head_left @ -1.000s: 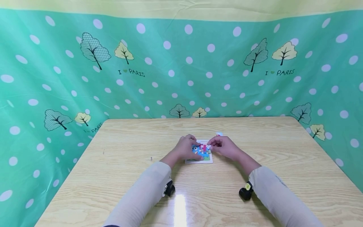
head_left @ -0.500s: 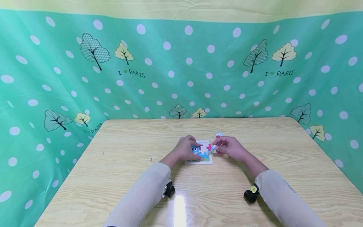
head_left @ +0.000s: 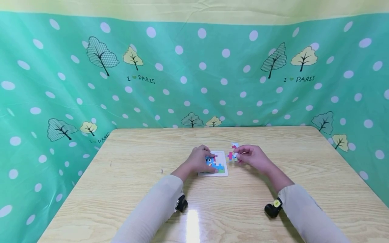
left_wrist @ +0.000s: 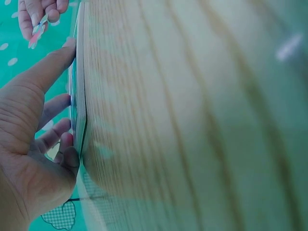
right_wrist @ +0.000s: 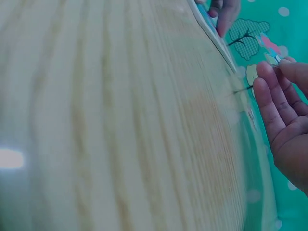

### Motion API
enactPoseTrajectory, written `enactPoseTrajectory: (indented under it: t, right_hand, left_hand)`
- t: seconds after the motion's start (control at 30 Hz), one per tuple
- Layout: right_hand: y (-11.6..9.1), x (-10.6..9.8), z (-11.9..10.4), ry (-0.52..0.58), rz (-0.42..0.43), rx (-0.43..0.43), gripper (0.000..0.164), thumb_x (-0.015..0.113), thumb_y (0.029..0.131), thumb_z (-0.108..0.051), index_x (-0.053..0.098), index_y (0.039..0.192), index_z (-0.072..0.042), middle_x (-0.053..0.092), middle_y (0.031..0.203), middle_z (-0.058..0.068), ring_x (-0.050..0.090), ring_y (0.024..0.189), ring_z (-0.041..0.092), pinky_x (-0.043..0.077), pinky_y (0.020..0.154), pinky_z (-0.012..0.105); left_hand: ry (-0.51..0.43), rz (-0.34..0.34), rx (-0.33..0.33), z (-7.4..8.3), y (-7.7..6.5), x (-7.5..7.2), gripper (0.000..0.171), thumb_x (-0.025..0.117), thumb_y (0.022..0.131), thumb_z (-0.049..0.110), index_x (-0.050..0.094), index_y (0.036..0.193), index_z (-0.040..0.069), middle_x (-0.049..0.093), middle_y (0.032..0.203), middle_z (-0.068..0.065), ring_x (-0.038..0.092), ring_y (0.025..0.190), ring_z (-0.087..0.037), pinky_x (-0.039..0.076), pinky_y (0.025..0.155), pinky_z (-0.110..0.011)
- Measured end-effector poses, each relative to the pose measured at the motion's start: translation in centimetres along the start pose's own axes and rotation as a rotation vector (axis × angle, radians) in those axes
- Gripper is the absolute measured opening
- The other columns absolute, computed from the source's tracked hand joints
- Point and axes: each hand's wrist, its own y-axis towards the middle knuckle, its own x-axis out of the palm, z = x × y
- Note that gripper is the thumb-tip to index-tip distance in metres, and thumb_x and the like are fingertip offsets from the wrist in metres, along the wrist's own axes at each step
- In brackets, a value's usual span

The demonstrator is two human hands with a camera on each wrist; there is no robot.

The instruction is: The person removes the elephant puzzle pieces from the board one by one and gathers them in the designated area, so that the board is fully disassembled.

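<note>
A small jigsaw puzzle in a white frame tray (head_left: 225, 165) lies mid-table, with a blue cartoon figure in it. Its upper right part shows bare white. My left hand (head_left: 197, 159) rests spread over the tray's left side, thumb at the near part and fingers further back. In the left wrist view, that thumb (left_wrist: 55, 62) presses the tray's top. Just right of the tray, my right hand (head_left: 254, 157) pinches a pink, white and blue puzzle piece (right_wrist: 269, 45) between thumb and fingers. The piece is held above the table.
Another puzzle piece (head_left: 235, 145), white and red, lies beyond my right hand, partly behind its fingers. A tiny dark bit (head_left: 162, 171) lies left of the tray. The wooden table (head_left: 127, 189) ends at a green dotted curtain (head_left: 194, 84).
My right hand has taken the pink puzzle piece out of the tray and moved right with it, leaving white backing showing. The left hand has stayed on the tray.
</note>
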Motion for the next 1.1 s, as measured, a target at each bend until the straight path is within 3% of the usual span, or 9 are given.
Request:
enactPoseTrajectory:
  t: [0.27, 0.53, 0.9, 1.1]
  right_hand:
    - [-0.1, -1.1, 0.4, -0.031, 0.068, -0.028, 0.025, 0.065, 0.094, -0.007, 0.065, 0.116, 0.004, 0.066, 0.103, 0.019, 0.067, 0.086, 0.031, 0.057, 0.078, 0.036]
    - [-0.3, -2.0, 0.6, 0.013, 0.122, -0.036, 0.026, 0.063, 0.095, -0.008, 0.063, 0.116, 0.007, 0.067, 0.100, 0.017, 0.069, 0.084, 0.034, 0.058, 0.076, 0.036]
    - [-0.1, -3.2, 1.2, 0.066, 0.155, -0.050, 0.028, 0.060, 0.096, -0.005, 0.059, 0.119, 0.011, 0.064, 0.099, 0.018, 0.068, 0.079, 0.017, 0.058, 0.074, 0.033]
    - [0.1, -3.5, 1.5, 0.062, 0.172, -0.010, 0.030, 0.060, 0.097, -0.006, 0.058, 0.123, 0.009, 0.063, 0.101, 0.013, 0.069, 0.084, 0.021, 0.057, 0.078, 0.033]
  left_hand:
    - [0.003, 0.002, -0.019, 0.0, 0.0, 0.0, 0.066, 0.086, 0.070, 0.048, 0.068, 0.125, 0.017, 0.049, 0.133, 0.000, 0.041, 0.119, -0.022, 0.042, 0.098, -0.032]
    - [0.005, 0.002, -0.011, 0.0, 0.0, 0.1, 0.067, 0.086, 0.070, 0.048, 0.068, 0.125, 0.016, 0.048, 0.133, -0.001, 0.041, 0.120, -0.023, 0.042, 0.098, -0.032]
    - [0.001, 0.003, -0.001, 0.1, 0.0, 0.0, 0.064, 0.086, 0.071, 0.047, 0.068, 0.125, 0.016, 0.048, 0.133, -0.001, 0.040, 0.120, -0.023, 0.042, 0.098, -0.033]
    - [-0.003, 0.002, 0.007, 0.1, -0.1, 0.0, 0.064, 0.086, 0.071, 0.047, 0.069, 0.124, 0.016, 0.049, 0.133, -0.002, 0.041, 0.120, -0.024, 0.042, 0.098, -0.034]
